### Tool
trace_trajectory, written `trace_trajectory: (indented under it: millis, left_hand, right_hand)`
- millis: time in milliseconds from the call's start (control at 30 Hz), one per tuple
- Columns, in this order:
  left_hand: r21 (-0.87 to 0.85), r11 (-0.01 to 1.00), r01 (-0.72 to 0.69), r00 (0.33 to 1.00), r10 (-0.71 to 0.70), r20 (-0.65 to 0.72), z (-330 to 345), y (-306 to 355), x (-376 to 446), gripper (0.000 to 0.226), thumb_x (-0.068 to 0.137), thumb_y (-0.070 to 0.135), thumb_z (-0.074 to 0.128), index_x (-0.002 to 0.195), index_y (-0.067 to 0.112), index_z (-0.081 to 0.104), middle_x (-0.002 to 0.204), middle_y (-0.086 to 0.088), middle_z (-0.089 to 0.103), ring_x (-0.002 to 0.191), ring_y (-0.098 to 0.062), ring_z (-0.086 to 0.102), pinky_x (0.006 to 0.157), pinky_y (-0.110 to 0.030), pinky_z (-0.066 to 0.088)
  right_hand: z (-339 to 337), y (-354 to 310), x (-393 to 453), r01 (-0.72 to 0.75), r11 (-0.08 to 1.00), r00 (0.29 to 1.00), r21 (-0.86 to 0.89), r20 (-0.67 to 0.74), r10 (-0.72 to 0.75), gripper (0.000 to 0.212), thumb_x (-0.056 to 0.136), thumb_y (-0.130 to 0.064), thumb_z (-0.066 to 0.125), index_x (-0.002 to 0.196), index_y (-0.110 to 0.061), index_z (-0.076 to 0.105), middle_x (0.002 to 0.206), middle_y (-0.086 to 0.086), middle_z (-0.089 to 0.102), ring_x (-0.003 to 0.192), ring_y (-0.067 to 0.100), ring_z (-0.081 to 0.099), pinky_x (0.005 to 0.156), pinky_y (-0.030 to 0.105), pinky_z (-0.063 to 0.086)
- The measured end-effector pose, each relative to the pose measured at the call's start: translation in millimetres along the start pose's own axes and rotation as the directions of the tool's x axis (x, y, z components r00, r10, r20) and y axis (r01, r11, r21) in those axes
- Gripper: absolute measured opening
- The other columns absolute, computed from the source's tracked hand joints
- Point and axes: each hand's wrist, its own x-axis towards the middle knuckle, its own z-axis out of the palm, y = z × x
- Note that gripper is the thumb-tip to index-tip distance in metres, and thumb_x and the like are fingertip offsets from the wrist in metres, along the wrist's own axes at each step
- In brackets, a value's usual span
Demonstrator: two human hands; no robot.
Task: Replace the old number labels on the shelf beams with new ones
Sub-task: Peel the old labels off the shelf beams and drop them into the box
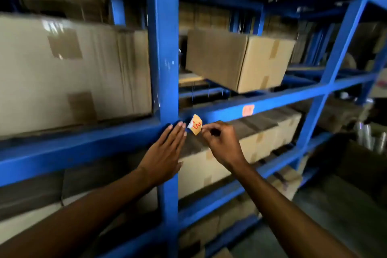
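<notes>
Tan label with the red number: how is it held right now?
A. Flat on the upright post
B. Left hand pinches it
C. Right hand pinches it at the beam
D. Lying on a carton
C: the right hand pinches the tan label against the blue beam, while the left hand lies flat beside it.

Curled orange label [195, 124] – red number, half-peeled from blue beam [278, 98], second orange label [248, 110] stuck flat

I stand before blue steel racking [162, 48] in dim light. Taped cardboard boxes [240, 59] fill its levels. A grey floor [335, 216] shows lower right.
</notes>
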Motion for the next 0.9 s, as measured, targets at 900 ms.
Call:
trace_trajectory:
  millis: [900]
  left_hand:
    - [-0.042, 0.991, -0.125, 0.95, 0.132, 0.284, 114, 101, -81, 0.091, 0.081, 0.067, 0.04, 0.149, 0.014, 0.011, 0.151, -0.034, -0.009, 0.14, -0.047, -0.011, 0.117, -0.054, -0.001]
  right_hand:
    - [128, 254, -272, -0.828, 0.497, 0.4, -0.26, 0.349, 0.848, 0.021, 0.079, -0.021, 0.068, 0.095, -0.008, 0.064, 0.091, 0.007, 0.067, 0.082, 0.019, 0.065, 0.073, 0.036, 0.057]
